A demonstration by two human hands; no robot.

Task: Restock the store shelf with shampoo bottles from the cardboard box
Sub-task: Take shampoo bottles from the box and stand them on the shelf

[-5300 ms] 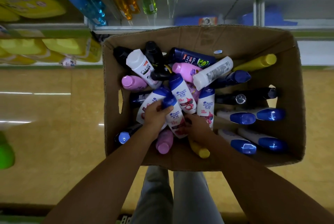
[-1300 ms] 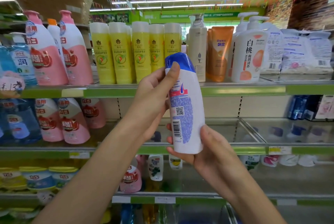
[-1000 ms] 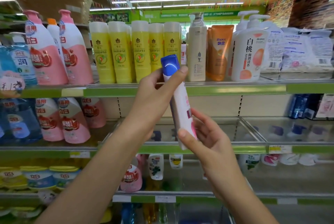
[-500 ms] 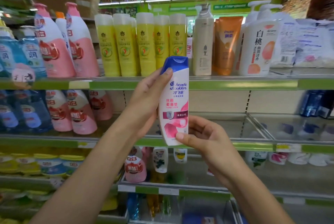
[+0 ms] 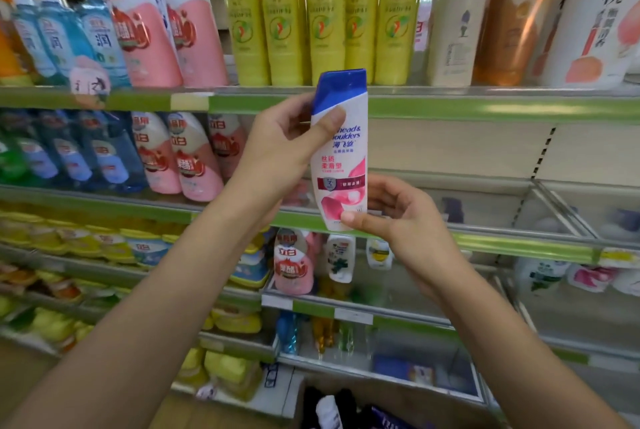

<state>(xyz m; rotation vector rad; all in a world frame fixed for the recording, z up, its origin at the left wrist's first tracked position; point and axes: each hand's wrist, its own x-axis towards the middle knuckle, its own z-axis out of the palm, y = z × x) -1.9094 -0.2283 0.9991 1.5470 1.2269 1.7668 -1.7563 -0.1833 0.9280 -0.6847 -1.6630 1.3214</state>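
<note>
Far left, the shelf (image 5: 104, 101) carried blue and pink detergent (image 5: 194, 40) in packed rows, with yellow bottles (image 5: 325, 16) just beside them on the top level. Nothing there was mine to touch.

Then came my left hand (image 5: 287, 144), high on the bottle (image 5: 341, 151). Its thumb pressed the front just under the blue cap (image 5: 341, 89), and the fingers wrapped behind, out of sight. So that hand pinched the shoulder of the bottle.

The bottle stood upright in the air, label toward me, in front of the bare middle level and touching no shelf. I judged it light to middling, stiff plastic, smooth and a bit slick, and unlikely to break. The flat front and back looked like the best place to hold it, thumb against fingers, not the narrow edges or the cap.

My right hand (image 5: 408, 220) took the bottom corner. Its thumb lay across the pink foot of the label, the fingers curled loosely behind, part spread. That was more a steadying pinch than a full grip.

Right of both hands the middle level looked mostly bare, room enough for it, I reckoned. Low down, the box (image 5: 408, 408) showed only a sliver.
</note>
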